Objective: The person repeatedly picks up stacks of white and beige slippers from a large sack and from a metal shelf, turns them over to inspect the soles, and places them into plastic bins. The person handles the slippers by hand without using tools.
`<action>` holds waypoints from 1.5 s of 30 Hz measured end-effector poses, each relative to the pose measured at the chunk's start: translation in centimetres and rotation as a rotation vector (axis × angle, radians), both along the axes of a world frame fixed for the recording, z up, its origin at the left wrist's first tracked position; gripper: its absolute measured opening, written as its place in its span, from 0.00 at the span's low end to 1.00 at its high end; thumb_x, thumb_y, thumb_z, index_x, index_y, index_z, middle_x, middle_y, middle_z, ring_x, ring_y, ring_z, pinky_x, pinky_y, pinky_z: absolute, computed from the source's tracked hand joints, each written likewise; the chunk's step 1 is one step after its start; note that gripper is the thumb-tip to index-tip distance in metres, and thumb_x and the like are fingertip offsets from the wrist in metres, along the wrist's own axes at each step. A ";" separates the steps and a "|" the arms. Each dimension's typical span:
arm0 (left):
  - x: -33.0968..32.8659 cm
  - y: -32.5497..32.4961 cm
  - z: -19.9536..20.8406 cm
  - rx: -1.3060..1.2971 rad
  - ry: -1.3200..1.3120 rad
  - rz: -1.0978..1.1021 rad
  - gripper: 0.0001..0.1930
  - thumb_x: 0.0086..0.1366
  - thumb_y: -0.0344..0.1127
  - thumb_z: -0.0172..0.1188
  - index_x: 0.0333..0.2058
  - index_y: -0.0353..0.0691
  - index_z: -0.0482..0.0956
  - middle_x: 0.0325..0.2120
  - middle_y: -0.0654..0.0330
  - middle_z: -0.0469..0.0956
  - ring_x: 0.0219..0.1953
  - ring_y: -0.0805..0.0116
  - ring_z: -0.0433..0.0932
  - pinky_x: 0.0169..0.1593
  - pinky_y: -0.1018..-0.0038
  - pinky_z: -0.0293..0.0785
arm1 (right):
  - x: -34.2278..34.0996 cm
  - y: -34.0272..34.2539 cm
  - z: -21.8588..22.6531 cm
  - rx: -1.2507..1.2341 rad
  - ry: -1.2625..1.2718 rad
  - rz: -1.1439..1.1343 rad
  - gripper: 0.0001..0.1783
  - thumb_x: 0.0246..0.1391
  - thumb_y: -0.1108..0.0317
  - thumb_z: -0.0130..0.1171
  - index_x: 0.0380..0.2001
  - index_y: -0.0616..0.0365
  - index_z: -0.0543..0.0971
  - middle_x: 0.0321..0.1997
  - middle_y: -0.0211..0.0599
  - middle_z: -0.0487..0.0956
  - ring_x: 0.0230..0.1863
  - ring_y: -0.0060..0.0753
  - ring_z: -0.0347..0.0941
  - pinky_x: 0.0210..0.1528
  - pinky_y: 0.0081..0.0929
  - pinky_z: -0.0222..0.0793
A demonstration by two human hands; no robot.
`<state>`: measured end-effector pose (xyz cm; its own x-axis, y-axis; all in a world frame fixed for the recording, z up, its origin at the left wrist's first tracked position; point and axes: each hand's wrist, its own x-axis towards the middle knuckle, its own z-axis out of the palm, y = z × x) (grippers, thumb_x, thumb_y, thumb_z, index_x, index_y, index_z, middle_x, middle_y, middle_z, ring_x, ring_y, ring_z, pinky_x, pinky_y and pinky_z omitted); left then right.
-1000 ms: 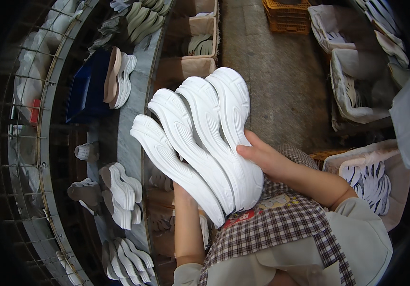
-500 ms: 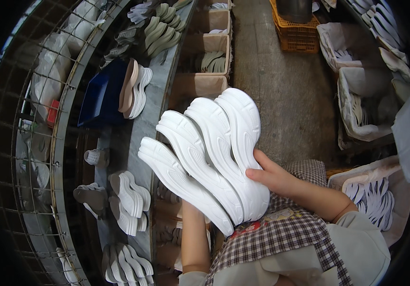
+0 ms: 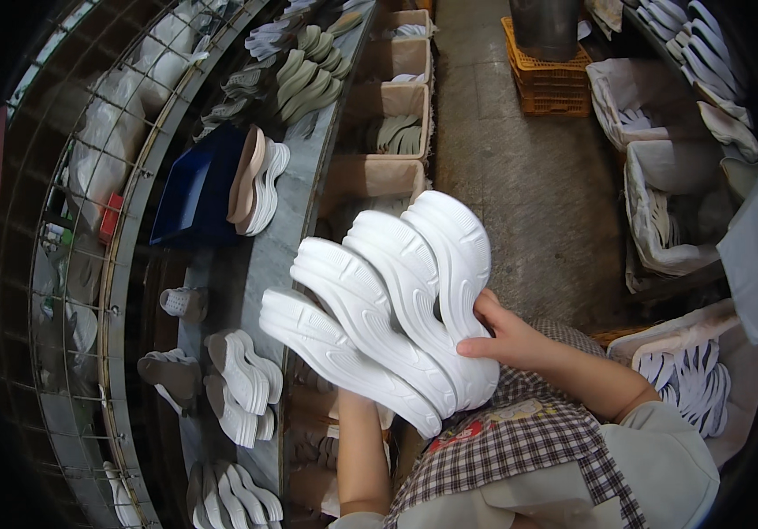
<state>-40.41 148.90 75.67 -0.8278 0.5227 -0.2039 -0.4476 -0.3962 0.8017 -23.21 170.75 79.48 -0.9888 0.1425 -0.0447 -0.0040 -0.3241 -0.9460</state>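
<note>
Several thick white shoe soles (image 3: 388, 326), overlapping like a fan, tilt in front of my body. On their right end my right hand (image 3: 509, 339) is closed, with the thumb on the outermost sole's near face and the fingers reaching around behind it. My left forearm (image 3: 363, 454) rises underneath the soles at their left side. The soles cover my left hand, so its fingers are hidden.
On the left, a grey shelf (image 3: 260, 273) bears more stacked soles (image 3: 246, 379) and a blue bin (image 3: 198, 189), beside a wire mesh (image 3: 114, 291). Lined baskets (image 3: 388, 172) stand along the aisle. To the right are more baskets (image 3: 674, 256) and orange crates (image 3: 548, 84).
The held soles and my right hand sit slightly lower in the picture. The shelf, baskets and crates have also shifted down a little. My right hand keeps its hold.
</note>
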 end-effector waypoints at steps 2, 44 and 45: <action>-0.1 0.0 0.0 0.005 0.002 0.006 0.23 0.67 0.39 0.49 0.57 0.33 0.63 0.49 0.49 0.72 0.46 0.60 0.77 0.46 0.67 0.78 | -0.1 0.2 -0.2 -0.018 0.035 0.004 0.50 0.47 0.50 0.65 0.62 0.72 0.52 0.61 0.50 0.50 0.66 0.50 0.46 0.68 0.41 0.44; -0.5 4.4 0.9 -0.052 -0.106 -0.110 0.27 0.67 0.42 0.50 0.62 0.40 0.57 0.53 0.51 0.69 0.47 0.61 0.75 0.50 0.66 0.75 | -2.4 4.8 -3.5 -0.214 0.106 0.116 0.17 0.58 0.78 0.47 0.50 0.59 0.76 0.65 0.43 0.62 0.65 0.38 0.60 0.65 0.33 0.58; -0.5 4.3 0.9 -0.055 -0.110 -0.115 0.27 0.67 0.42 0.50 0.62 0.40 0.57 0.53 0.51 0.68 0.47 0.61 0.75 0.50 0.66 0.75 | -2.3 4.6 -3.8 -0.254 0.119 0.107 0.17 0.58 0.78 0.47 0.50 0.59 0.76 0.66 0.43 0.62 0.65 0.38 0.60 0.65 0.33 0.59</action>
<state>-40.90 153.20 76.59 -0.7340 0.5985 -0.3210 -0.5739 -0.2937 0.7645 -25.54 175.33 75.71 -0.9980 0.0363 0.0521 -0.0634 -0.5547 -0.8296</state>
